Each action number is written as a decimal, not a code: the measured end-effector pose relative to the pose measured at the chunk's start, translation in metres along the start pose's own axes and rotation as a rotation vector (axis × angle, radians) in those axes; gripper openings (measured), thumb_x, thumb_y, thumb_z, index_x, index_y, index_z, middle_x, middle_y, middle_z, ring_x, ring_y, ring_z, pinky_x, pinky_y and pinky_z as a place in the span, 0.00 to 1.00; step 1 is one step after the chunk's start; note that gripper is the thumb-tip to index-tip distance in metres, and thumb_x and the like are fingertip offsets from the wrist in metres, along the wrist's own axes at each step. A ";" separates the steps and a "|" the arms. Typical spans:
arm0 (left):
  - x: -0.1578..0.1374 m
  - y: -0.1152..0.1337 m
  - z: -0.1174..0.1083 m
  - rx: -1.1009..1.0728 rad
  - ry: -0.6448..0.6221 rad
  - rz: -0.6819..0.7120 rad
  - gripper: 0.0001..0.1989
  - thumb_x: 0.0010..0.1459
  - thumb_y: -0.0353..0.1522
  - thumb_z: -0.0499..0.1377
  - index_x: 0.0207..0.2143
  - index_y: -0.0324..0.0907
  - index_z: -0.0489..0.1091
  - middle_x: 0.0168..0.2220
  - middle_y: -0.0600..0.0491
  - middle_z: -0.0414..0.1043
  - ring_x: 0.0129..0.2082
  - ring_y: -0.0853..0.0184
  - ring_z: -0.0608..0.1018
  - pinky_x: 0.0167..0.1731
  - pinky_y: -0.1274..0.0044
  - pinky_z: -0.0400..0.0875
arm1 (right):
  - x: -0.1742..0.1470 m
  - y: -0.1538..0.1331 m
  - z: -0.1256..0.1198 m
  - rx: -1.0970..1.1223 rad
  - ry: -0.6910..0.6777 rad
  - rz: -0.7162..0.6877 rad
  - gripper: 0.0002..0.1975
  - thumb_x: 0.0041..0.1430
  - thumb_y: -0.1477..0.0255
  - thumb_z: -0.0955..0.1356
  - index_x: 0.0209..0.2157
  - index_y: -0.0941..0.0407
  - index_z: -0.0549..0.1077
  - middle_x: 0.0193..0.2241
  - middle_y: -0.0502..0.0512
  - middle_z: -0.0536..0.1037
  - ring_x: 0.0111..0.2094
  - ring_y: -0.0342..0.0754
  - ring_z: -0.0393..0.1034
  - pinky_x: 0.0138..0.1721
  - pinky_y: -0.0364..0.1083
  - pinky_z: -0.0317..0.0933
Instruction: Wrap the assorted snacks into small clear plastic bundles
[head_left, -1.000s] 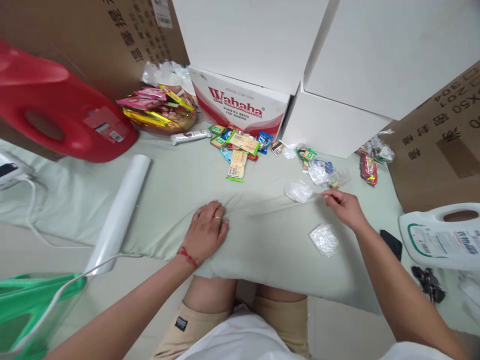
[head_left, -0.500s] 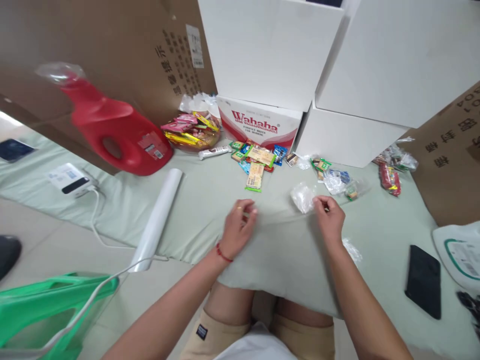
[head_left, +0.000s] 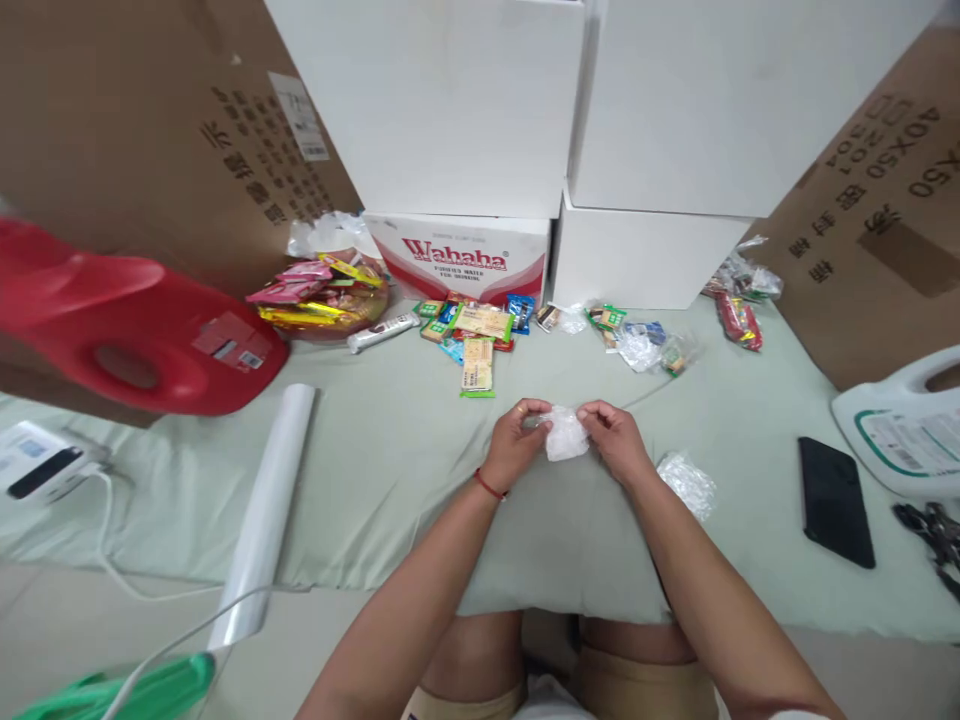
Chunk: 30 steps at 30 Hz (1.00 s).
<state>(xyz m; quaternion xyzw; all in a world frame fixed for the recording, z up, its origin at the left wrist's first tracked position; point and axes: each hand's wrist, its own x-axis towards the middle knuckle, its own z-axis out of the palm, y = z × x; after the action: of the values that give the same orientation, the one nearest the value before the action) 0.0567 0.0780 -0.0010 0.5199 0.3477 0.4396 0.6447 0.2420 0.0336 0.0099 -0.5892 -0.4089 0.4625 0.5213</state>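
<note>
A small clear plastic bag (head_left: 566,436) is held up in front of me, just over the green cloth (head_left: 390,470). My left hand (head_left: 517,440) pinches its left edge between thumb and finger. On the opposite edge, my right hand (head_left: 616,440) has its fingertips closed on the plastic. Whether anything lies inside the bag I cannot make out. A pile of clear plastic bags (head_left: 686,486) rests beside my right forearm. Beyond my hands lie several wrapped snacks, among them a cracker packet (head_left: 478,366).
A red jug (head_left: 150,330) and a white roll (head_left: 266,510) are on the left. Behind the snacks stand a Wahaha carton (head_left: 465,255) and white boxes (head_left: 652,250). At right are a black phone (head_left: 836,502), a white jug (head_left: 904,425) and black scissors-like tools (head_left: 934,540).
Both hands have come together. The left hand, earlier apart from the bag, now grips its left edge, while the right hand has brought the bag left and nearer. The camera view has shifted right.
</note>
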 end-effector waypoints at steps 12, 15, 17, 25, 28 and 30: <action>-0.009 0.012 0.010 0.365 -0.017 0.269 0.06 0.55 0.35 0.68 0.37 0.46 0.79 0.35 0.50 0.71 0.39 0.61 0.73 0.44 0.71 0.66 | -0.014 -0.006 0.020 0.242 0.066 -0.024 0.19 0.54 0.53 0.73 0.37 0.53 0.71 0.21 0.42 0.62 0.19 0.39 0.54 0.19 0.40 0.50; -0.007 0.010 0.008 0.350 0.036 0.222 0.05 0.61 0.34 0.62 0.33 0.46 0.78 0.32 0.51 0.71 0.34 0.63 0.72 0.39 0.73 0.66 | -0.015 -0.001 0.022 0.105 0.000 -0.075 0.27 0.50 0.56 0.76 0.49 0.52 0.70 0.30 0.46 0.71 0.24 0.41 0.60 0.23 0.41 0.55; -0.007 0.007 0.006 0.371 0.035 0.216 0.05 0.61 0.34 0.61 0.35 0.45 0.77 0.34 0.51 0.71 0.34 0.64 0.73 0.37 0.74 0.66 | -0.013 0.003 0.020 -0.045 -0.041 -0.101 0.30 0.48 0.59 0.77 0.52 0.52 0.71 0.33 0.48 0.73 0.25 0.41 0.61 0.25 0.41 0.56; 0.000 -0.003 0.003 0.487 0.030 0.247 0.15 0.55 0.33 0.66 0.46 0.43 0.74 0.37 0.53 0.70 0.32 0.69 0.70 0.36 0.76 0.67 | -0.012 0.008 0.016 -0.140 -0.047 -0.119 0.14 0.56 0.59 0.71 0.38 0.54 0.78 0.20 0.45 0.65 0.21 0.42 0.53 0.24 0.42 0.50; 0.003 -0.006 0.001 0.325 0.082 0.165 0.08 0.57 0.34 0.63 0.40 0.42 0.73 0.29 0.57 0.68 0.28 0.71 0.70 0.32 0.78 0.64 | -0.013 0.010 0.017 -0.181 0.006 -0.146 0.13 0.58 0.59 0.70 0.39 0.53 0.78 0.20 0.45 0.65 0.21 0.43 0.54 0.25 0.43 0.52; 0.006 -0.007 -0.001 0.146 0.164 0.070 0.11 0.55 0.37 0.64 0.39 0.42 0.70 0.25 0.60 0.65 0.24 0.73 0.69 0.28 0.80 0.62 | -0.012 0.008 0.012 -0.224 0.087 -0.168 0.14 0.59 0.59 0.68 0.40 0.53 0.77 0.22 0.46 0.69 0.23 0.44 0.57 0.26 0.43 0.55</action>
<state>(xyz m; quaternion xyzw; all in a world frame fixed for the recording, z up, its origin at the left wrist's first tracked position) 0.0592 0.0832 -0.0076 0.5394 0.4121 0.4764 0.5587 0.2271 0.0237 0.0028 -0.6268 -0.4828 0.3427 0.5065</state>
